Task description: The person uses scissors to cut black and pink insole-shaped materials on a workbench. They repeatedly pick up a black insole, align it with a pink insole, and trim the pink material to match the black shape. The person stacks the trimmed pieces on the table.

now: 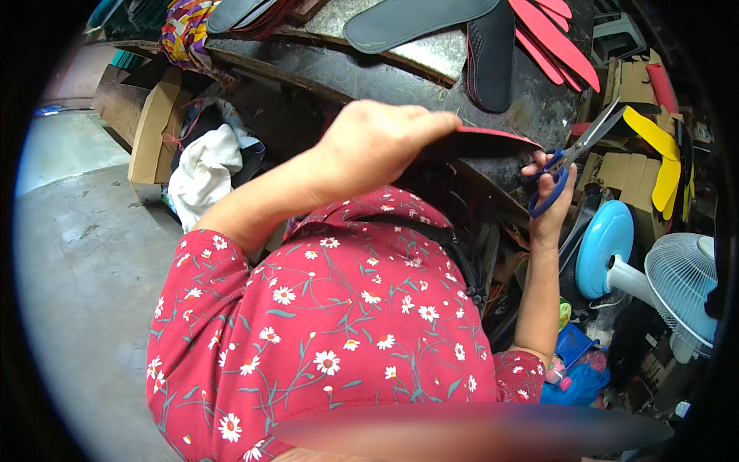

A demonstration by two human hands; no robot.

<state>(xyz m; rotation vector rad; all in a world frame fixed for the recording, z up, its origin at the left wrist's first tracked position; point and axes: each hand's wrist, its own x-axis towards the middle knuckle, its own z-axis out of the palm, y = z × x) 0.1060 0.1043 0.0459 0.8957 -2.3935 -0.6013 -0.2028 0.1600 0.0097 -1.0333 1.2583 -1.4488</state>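
Note:
My left hand (373, 142) is closed on the near end of a thin black insole (493, 146) with a red edge, held almost edge-on in front of my body. In my right hand (550, 196) are scissors (560, 173) with blue handles; their blades are parted and point up and to the right, away from the insole. The insole's far end reaches close to my right fingertips; whether they touch it I cannot tell. Beyond my hands, a dark grey insole (423, 23), stitched black insoles (490, 65) and several pink-red insoles (558, 42) lie on the dark table (539, 115).
A pale board (439, 58) lies under the dark insoles. At the left, a cardboard box (154, 127) and a white cloth (204, 173) sit beside the table. A white and blue fan (681, 266) lies at the right, near yellow sole-shaped pieces (666, 169).

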